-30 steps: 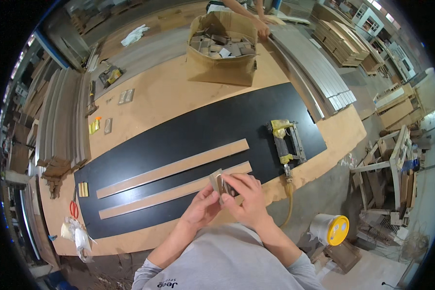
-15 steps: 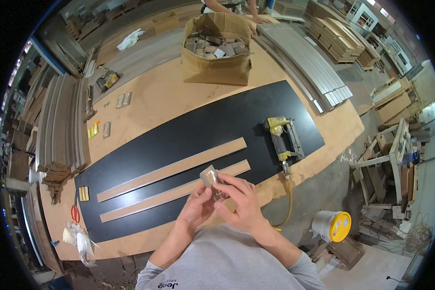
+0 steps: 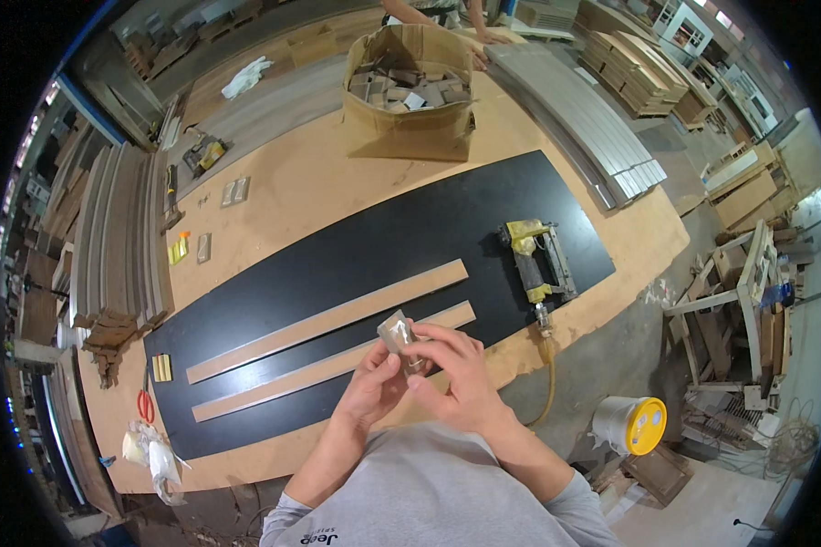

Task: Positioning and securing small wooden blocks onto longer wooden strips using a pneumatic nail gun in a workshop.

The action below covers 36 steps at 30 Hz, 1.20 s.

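Observation:
A small grey-brown block-shaped packet [image 3: 395,330], apparently in shiny clear wrap, is held up in front of me; its contents are unclear. My left hand [image 3: 372,390] grips it from the left with thumb and fingers. From the other side my right hand [image 3: 454,376] has its bent fingers on the packet's lower part, partly covering it. Beneath lie two long pale strips, an upper strip [image 3: 328,321] and a lower strip [image 3: 283,383], side by side on a black panel [image 3: 383,237]. A yellow-and-black nail gun [image 3: 531,260] rests on the panel to the right.
A cardboard box [image 3: 409,137] of small blocks stands at the back. Grey boards [image 3: 575,118] lie far right, stacked boards [image 3: 119,237] left. Similar packets [image 3: 235,191], a hammer [image 3: 171,196] and red-handled scissors [image 3: 145,406] lie left. A yellow-lidded bucket [image 3: 629,426] and a co-worker's arm [image 3: 410,13] are visible.
My hands stay around the packet with almost the same grip; the right thumb has shifted slightly. The whole view has moved a little.

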Available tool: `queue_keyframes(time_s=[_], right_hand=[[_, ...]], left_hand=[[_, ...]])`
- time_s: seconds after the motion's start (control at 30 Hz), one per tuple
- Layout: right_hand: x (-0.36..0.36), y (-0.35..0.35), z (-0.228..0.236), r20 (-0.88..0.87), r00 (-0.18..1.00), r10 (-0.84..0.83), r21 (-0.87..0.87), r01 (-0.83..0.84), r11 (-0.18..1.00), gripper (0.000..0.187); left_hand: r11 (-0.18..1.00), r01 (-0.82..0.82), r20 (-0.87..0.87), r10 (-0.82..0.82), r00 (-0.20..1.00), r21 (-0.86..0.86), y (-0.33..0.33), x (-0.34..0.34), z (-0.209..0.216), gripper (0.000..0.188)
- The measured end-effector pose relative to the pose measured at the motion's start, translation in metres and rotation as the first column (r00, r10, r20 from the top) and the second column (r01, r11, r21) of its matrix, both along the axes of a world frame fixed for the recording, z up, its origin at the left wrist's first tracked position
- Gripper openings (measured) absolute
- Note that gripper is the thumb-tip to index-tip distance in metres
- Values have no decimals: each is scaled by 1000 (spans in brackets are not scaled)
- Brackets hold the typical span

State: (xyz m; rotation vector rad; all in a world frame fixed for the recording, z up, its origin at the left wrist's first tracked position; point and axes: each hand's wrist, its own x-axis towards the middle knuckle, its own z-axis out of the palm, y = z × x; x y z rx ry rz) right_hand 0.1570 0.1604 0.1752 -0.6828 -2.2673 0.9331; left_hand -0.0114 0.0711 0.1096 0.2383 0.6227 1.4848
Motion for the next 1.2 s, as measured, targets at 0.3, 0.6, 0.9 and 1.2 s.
queue_keyframes(time_s=[0.3,0.6,0.9,1.2], right_hand=[[3,-3,-4,29,999,-23,12,23,1000,54],[6,0,-3,34,999,-10,8,10,1000,45],[9,9,0,58,996,-60,281,41,959,44],[15,20,0,40,999,-16,348,1,938,40]], left_hand=[[999,-21,8,22,1000,-24,4,-2,7,69],[999,-22,19,22,1000,-31,7,-3,7,70],[999,-2,31,3,1000,-41,8,1,13,69],[999,22,94,-19,995,-39,5,5,12,62]])
